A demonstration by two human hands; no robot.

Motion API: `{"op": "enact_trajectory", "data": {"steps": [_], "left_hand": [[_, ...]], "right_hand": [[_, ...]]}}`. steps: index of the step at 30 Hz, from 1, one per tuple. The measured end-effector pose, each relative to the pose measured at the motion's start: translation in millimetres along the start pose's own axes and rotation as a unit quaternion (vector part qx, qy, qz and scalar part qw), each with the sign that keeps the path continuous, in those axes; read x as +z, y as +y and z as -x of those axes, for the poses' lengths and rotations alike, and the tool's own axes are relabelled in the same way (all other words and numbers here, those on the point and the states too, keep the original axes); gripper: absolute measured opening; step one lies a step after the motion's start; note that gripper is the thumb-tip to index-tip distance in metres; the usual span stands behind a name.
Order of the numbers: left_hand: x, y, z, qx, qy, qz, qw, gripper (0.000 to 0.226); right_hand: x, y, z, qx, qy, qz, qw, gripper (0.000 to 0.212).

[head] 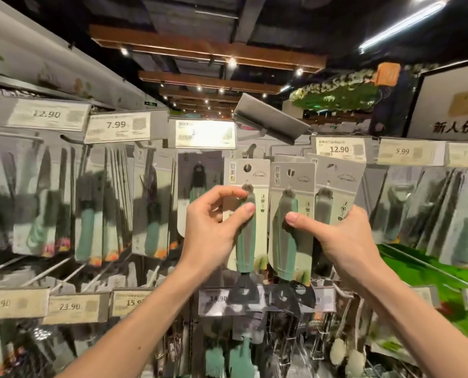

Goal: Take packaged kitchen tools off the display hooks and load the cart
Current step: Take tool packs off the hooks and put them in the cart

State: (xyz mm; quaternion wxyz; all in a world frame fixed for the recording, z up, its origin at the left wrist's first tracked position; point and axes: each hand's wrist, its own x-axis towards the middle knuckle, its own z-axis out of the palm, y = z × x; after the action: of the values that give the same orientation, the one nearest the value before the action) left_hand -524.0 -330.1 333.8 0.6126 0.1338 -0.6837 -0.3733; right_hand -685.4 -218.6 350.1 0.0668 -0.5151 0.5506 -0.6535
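Left hand (213,227) is pinching the first packaged tool (250,173) between thumb and curled forefinger, near the top of its green handle, with the other fingers curling loosely. That pack is hanging upright at frame centre, at 3 o'clock from the left hand. Right hand (344,241) is gripping two packs at once. The thumb is pressing across the front of the second packaged tool (293,186), and the fingers are wrapping behind the third packaged tool (339,181) at 12 o'clock from the palm. The three packs are fanning side by side with overlapping edges. Cannot tell whether any of them is on a hook. A metal tag holder (271,121) is tilting upward at 12 o'clock from the packs. A 12.90 price tag (339,150) is sitting at 1 o'clock from them. More packaged tools (96,214) are hanging, blurred, at 9 o'clock.
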Motion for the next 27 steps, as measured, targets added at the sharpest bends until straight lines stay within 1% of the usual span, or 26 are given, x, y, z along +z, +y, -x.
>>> {"op": "enact_trajectory", "data": {"steps": [3,6,8,10,15,17,24,27], "left_hand": [[3,-1,-10,0.038,0.002,-0.047,0.998,0.023],[9,-1,-14,0.066,-0.008,-0.069,0.995,0.02],[14,1,-18,0.079,-0.005,-0.08,0.994,0.017],[17,2,-23,0.081,0.012,-0.088,0.993,0.017],[17,-2,-34,0.056,0.042,-0.085,0.994,0.017],[16,-5,-36,0.034,0.034,-0.088,0.995,0.016],[9,-11,-44,-0.021,0.019,-0.148,0.989,0.017],[11,-10,-44,-0.034,0.013,-0.175,0.984,0.017]], "right_hand": [[-3,4,-2,-0.013,0.007,-0.004,1.0,0.038],[-4,2,0,-0.017,-0.003,-0.028,0.999,0.021],[-4,2,-1,-0.024,-0.011,-0.038,0.999,0.022],[-2,1,-1,-0.027,-0.021,-0.043,0.998,0.029],[1,0,-1,-0.045,-0.03,-0.04,0.998,0.031],[2,-1,-1,-0.043,-0.032,-0.045,0.998,0.032],[6,-1,-3,-0.028,-0.035,-0.043,0.998,0.035],[8,-1,-2,-0.022,-0.033,-0.046,0.998,0.032]]}}
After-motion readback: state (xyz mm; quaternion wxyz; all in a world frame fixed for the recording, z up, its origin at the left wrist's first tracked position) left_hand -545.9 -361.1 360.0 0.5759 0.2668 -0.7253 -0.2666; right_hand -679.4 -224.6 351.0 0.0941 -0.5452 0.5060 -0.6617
